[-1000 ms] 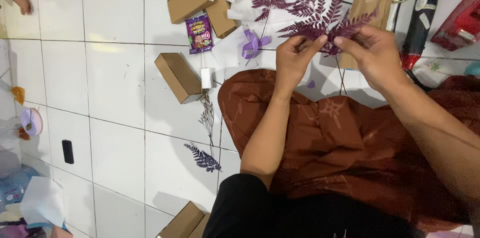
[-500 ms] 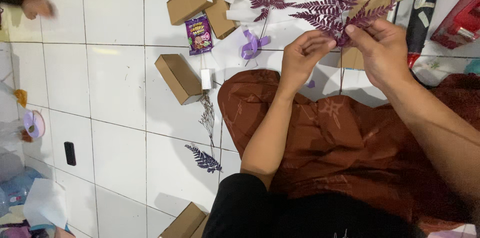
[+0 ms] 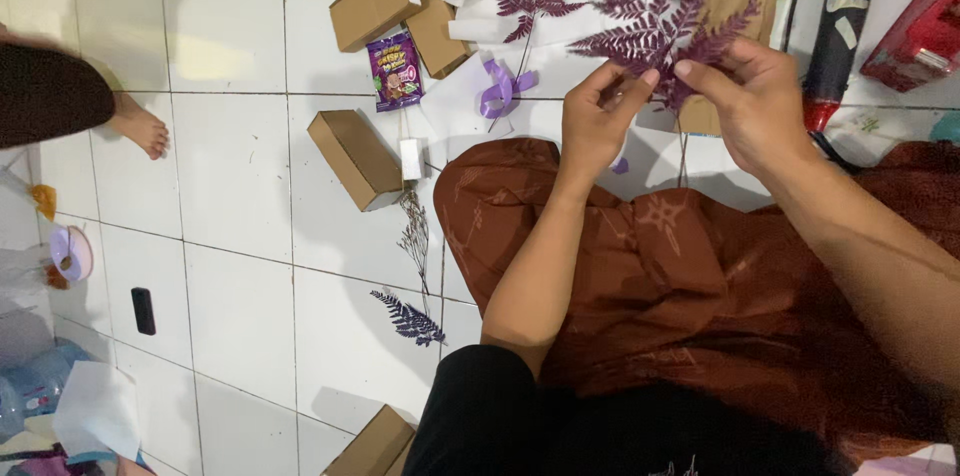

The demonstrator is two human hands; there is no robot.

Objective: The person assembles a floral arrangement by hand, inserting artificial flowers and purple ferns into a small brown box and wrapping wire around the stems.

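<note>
purple fern [image 3: 655, 31]: brittle — fronds could snap
left hand [image 3: 590, 126]: pinching the stem
right hand [image 3: 750, 101]: fingertips gripping fronds — might crush them

Both arms reach forward from lower frame, forearms bare. Left hand [image 3: 592, 121] raised, back toward camera, wrist slightly bent, thumb and forefinger pinched together at top, other fingers curled. Right hand [image 3: 752, 101] just beside it, back up, fingers bent inward, forefinger and thumb tips pinching toward left hand. Fingertips of both hands nearly meet. Left forearm runs steeply up from elbow; right forearm comes in diagonally from lower right.
</note>
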